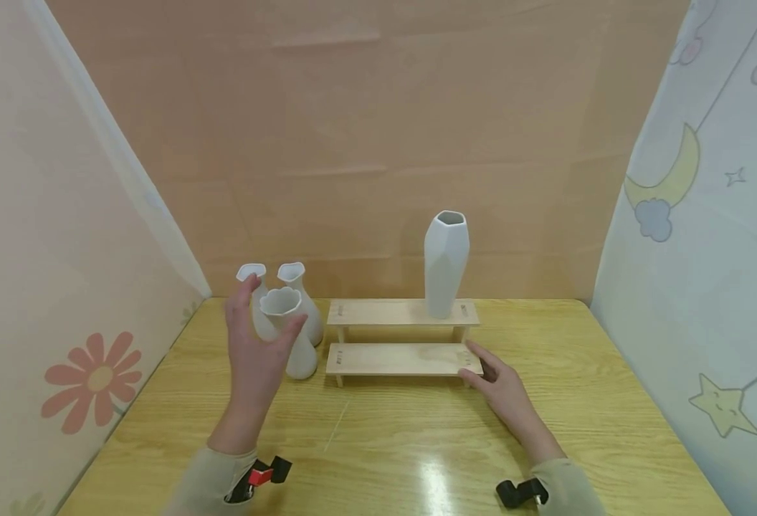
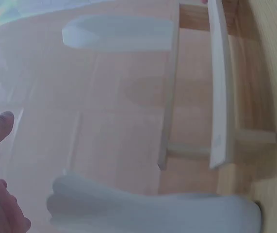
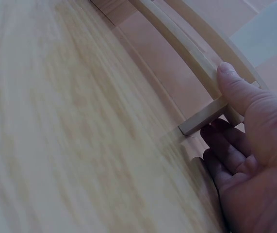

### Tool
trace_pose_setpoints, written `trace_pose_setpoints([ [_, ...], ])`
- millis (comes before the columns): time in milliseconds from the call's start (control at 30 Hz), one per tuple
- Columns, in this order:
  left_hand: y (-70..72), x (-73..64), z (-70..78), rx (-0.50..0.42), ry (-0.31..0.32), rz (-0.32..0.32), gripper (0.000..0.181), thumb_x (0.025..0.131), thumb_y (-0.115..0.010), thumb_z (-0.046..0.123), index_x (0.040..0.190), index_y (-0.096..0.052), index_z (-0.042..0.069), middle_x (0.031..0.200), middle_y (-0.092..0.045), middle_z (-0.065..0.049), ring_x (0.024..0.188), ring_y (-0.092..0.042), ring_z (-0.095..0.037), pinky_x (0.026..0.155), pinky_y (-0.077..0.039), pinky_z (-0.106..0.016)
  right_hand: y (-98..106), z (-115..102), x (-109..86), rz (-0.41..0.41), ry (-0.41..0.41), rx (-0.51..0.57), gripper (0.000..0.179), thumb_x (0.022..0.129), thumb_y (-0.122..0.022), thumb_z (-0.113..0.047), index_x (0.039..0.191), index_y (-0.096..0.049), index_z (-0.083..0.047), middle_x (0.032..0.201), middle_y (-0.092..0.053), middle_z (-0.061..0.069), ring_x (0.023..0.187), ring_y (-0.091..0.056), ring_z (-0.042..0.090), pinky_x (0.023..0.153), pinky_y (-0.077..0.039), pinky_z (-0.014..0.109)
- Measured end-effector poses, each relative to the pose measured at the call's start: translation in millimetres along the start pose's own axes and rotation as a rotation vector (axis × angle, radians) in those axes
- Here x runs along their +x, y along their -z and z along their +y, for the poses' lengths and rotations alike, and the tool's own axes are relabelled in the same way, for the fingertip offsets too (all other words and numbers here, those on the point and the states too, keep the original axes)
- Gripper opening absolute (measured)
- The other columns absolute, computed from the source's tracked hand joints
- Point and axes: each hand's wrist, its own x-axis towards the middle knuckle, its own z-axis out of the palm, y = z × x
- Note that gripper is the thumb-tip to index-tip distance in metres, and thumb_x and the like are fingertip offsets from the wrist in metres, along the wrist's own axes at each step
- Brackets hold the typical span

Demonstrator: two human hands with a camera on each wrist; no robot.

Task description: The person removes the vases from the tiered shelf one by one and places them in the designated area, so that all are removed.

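My left hand [image 1: 256, 362] is raised with thumb and fingers spread apart, close to a white vase with a scalloped rim [image 1: 302, 355]. In the left wrist view, a gap shows between the hand [image 2: 0, 184] and this vase [image 2: 153, 213]. Behind it stand two more white vases, one on the left [image 1: 251, 271] and one on the right [image 1: 312, 319]. My right hand [image 1: 504, 390] grips the right end of the two-tier wooden stand's lower shelf [image 1: 398, 358]. Its thumb [image 3: 235, 85] lies along the front edge, the other fingers around the end.
A tall faceted white vase [image 1: 446, 265] stands upright on the right part of the upper shelf [image 1: 378, 312]. Everything rests on a wood-grain table [image 1: 391, 430], with a plain backdrop [image 1: 378, 143] behind and patterned cloths on both sides.
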Motion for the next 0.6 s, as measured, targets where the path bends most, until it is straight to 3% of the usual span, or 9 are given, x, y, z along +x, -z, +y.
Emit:
trace_pose_setpoints([
  [167, -13.7, 2.5, 18.3, -0.011, -0.109, -0.028, 0.098, 0.089, -0.094, 0.008, 0.168, -0.039, 0.018, 0.162, -0.043, -0.015, 0.144, -0.043, -0.032, 0.108, -0.041, -0.068, 0.3, -0.7, -0.7, 0.0, -0.009, 0.001, 0.077, 0.102, -0.078, -0.05, 0.169, -0.047, -0.027, 0.177, -0.036, 0.004, 0.163, -0.029, 0.036, 0.125, -0.034, 0.045],
  [233, -20.0, 5.1, 23.5, -0.027, -0.139, -0.046, 0.096, 0.089, -0.094, 0.008, 0.167, -0.04, 0.016, 0.163, -0.044, -0.015, 0.145, -0.044, -0.032, 0.109, -0.042, -0.068, 0.4, -0.9, -0.8, 0.0, -0.01, 0.005, 0.078, 0.102, -0.078, -0.05, 0.169, -0.047, -0.027, 0.177, -0.036, 0.004, 0.163, -0.029, 0.036, 0.125, -0.034, 0.045],
  [467, -41.5, 8.8, 43.6, -0.053, -0.126, -0.164, 0.094, 0.092, -0.093, 0.015, 0.169, -0.038, 0.013, 0.166, -0.043, -0.009, 0.156, -0.039, -0.029, 0.126, -0.033, -0.058, 0.2, -0.3, -0.9, 0.007, -0.008, -0.001, 0.078, 0.102, -0.079, -0.05, 0.169, -0.047, -0.026, 0.176, -0.037, 0.004, 0.163, -0.029, 0.036, 0.124, -0.034, 0.044],
  [600, -54.7, 8.5, 54.0, -0.045, -0.154, -0.213, 0.096, 0.092, -0.093, 0.017, 0.17, -0.037, 0.009, 0.166, -0.042, -0.012, 0.156, -0.039, -0.029, 0.127, -0.034, -0.054, 0.1, -0.5, -1.1, 0.01, -0.008, -0.006, 0.078, 0.101, -0.079, -0.051, 0.169, -0.047, -0.026, 0.176, -0.038, 0.004, 0.163, -0.03, 0.036, 0.125, -0.034, 0.043],
])
